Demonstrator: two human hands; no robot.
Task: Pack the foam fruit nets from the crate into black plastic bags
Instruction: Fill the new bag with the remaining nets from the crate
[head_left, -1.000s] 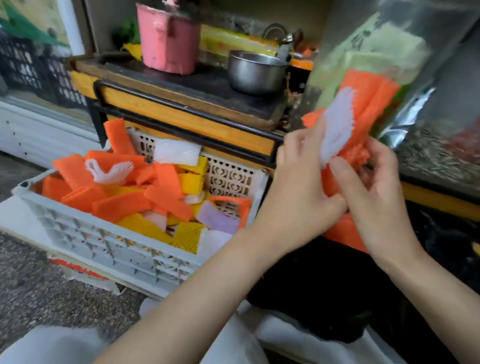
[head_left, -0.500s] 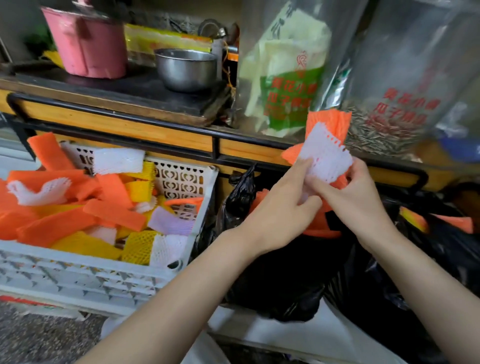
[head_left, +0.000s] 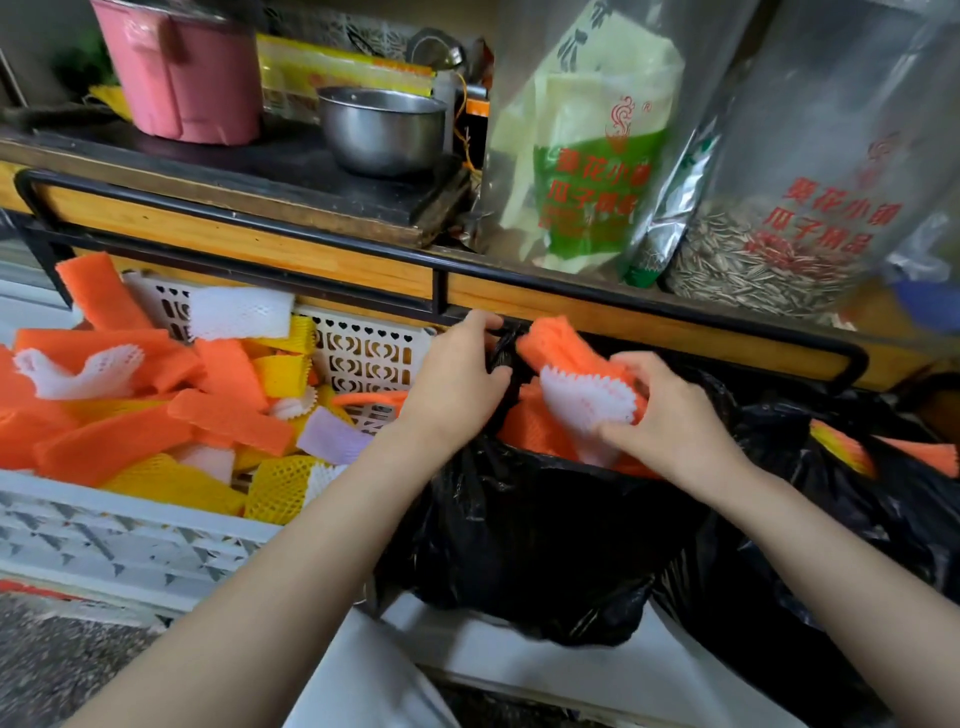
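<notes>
A white lattice crate (head_left: 130, 530) holds loose foam nets (head_left: 228, 415) in orange, yellow, white and lilac, heaped criss-cross. Just beside its right end a black bag (head_left: 519, 530) gapes open, and a bundle of orange nets (head_left: 556, 348) with a white net (head_left: 587, 400) on top sits in its mouth. Further right, a second black bag (head_left: 831, 519) shows orange and yellow net ends (head_left: 841, 447).

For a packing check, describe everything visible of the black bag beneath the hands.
The black bag is thin, glossy, crinkled plastic, its mouth open below the counter's black rail, right of the white crate. The left hand grips its bunched rim by the rail; the right hand holds orange nets and a white net in its mouth. Its bottom sags onto a white surface.
</notes>
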